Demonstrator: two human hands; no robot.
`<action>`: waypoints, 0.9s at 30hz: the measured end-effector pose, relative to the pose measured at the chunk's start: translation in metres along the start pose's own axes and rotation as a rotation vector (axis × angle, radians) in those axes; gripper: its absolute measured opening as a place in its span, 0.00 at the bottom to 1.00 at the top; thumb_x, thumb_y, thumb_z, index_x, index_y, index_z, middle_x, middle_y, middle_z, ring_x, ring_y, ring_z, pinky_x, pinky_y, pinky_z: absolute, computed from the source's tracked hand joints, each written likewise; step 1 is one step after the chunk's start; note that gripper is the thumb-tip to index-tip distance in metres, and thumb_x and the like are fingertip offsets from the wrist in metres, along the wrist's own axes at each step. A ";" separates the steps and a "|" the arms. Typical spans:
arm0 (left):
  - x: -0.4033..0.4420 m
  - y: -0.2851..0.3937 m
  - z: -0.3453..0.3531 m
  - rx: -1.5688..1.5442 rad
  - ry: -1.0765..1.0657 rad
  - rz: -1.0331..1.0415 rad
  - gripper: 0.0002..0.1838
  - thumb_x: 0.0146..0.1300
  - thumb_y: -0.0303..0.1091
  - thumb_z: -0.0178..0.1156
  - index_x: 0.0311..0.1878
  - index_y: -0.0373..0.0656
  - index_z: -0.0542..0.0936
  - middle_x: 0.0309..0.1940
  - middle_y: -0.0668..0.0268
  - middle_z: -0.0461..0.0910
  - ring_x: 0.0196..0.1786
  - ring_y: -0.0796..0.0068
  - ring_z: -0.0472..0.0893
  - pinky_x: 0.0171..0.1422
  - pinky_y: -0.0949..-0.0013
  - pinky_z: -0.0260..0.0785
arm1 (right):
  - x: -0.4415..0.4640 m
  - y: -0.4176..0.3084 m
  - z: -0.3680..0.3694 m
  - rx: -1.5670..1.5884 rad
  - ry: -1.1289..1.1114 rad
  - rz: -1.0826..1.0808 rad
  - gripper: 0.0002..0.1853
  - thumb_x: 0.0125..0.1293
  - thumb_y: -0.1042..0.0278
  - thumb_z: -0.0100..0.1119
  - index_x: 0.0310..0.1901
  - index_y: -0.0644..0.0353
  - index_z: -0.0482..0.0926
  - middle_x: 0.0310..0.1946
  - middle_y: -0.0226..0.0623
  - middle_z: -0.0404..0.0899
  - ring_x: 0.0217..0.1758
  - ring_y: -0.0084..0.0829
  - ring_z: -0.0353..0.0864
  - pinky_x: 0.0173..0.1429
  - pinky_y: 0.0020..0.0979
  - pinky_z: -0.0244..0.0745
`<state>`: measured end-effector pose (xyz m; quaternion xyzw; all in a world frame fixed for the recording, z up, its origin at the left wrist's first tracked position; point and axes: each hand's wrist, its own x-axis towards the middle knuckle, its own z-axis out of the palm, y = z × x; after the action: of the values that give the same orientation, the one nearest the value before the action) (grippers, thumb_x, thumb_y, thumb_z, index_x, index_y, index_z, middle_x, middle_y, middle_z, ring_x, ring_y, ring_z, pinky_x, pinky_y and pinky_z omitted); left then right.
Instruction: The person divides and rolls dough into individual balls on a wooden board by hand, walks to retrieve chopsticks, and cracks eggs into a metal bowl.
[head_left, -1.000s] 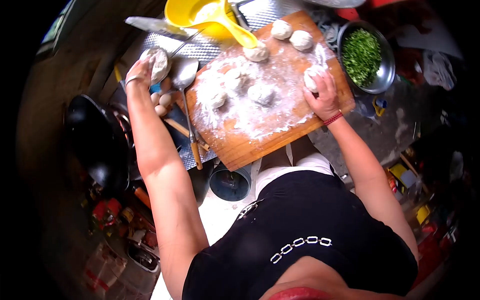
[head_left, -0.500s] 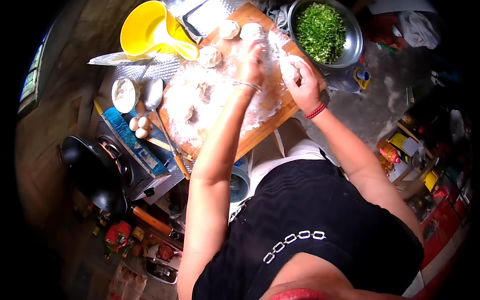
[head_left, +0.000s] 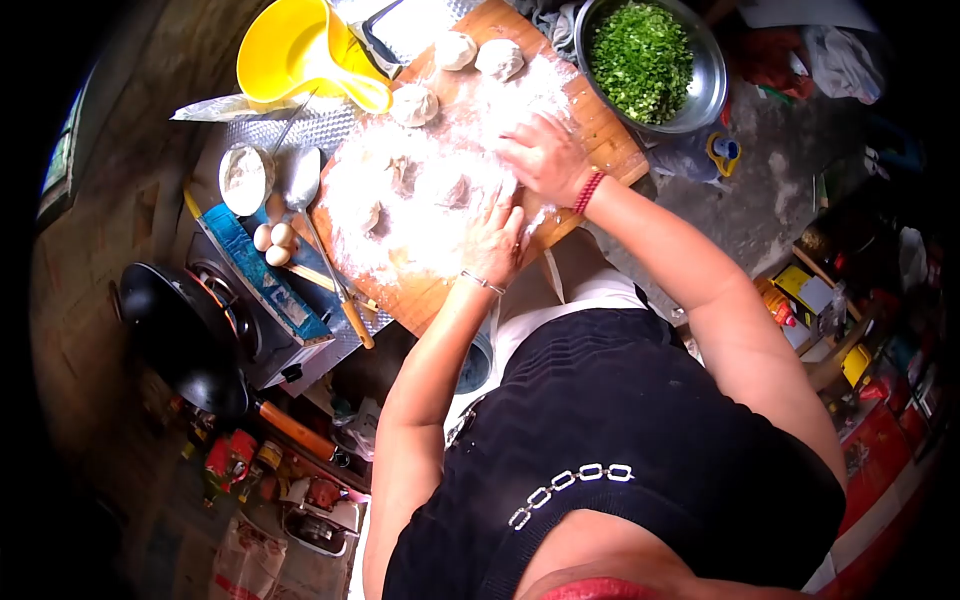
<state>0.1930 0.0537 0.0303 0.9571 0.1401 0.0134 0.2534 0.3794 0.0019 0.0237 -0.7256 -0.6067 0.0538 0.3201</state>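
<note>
My left hand (head_left: 495, 235) lies on the near part of a floured wooden cutting board (head_left: 615, 150), fingers stretched out. Just beyond it, my right hand (head_left: 545, 160) reaches leftward over the flour with its fingers apart. Glare whitens the flour between my hands, so I cannot tell whether dough lies there. To the left of my hands, a small piece of dough (head_left: 450, 190) rests in the flour, with more dough pieces (head_left: 400, 175) farther left. Rounded, pleated dough balls (head_left: 499, 60) sit at the board's far end.
A steel bowl of chopped greens (head_left: 642, 65) stands at the far right. Left of the board are a yellow scoop (head_left: 285, 50), a bowl of white paste or flour (head_left: 245, 180), a metal spatula (head_left: 301, 178), eggs (head_left: 278, 245) and a black wok (head_left: 175, 320).
My right hand has moved left and no longer shows the white dough it held at the board's right edge. My left hand has come down toward me onto the board.
</note>
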 end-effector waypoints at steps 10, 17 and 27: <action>-0.022 -0.014 -0.016 -0.088 0.136 -0.030 0.09 0.54 0.28 0.62 0.37 0.38 0.76 0.62 0.52 0.71 0.64 0.50 0.71 0.61 0.56 0.68 | 0.009 -0.011 0.023 -0.234 0.005 0.105 0.20 0.61 0.64 0.57 0.54 0.62 0.76 0.55 0.53 0.72 0.63 0.49 0.67 0.69 0.46 0.61; -0.048 -0.022 -0.020 -0.099 0.130 -0.037 0.07 0.54 0.28 0.63 0.35 0.38 0.76 0.63 0.52 0.70 0.62 0.48 0.72 0.60 0.55 0.69 | -0.033 0.011 -0.020 -0.255 -0.037 0.066 0.19 0.61 0.63 0.61 0.53 0.56 0.76 0.52 0.50 0.73 0.59 0.48 0.71 0.64 0.45 0.65; -0.053 -0.027 -0.025 -0.145 0.214 -0.083 0.08 0.56 0.27 0.63 0.36 0.38 0.74 0.62 0.47 0.70 0.57 0.46 0.74 0.58 0.54 0.68 | 0.027 0.020 -0.016 0.028 0.063 0.308 0.15 0.62 0.61 0.65 0.44 0.62 0.79 0.41 0.48 0.77 0.44 0.45 0.77 0.50 0.39 0.73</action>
<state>0.1324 0.0739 0.0411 0.9226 0.2045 0.1152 0.3060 0.4107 0.0187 0.0341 -0.8069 -0.4770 0.0882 0.3370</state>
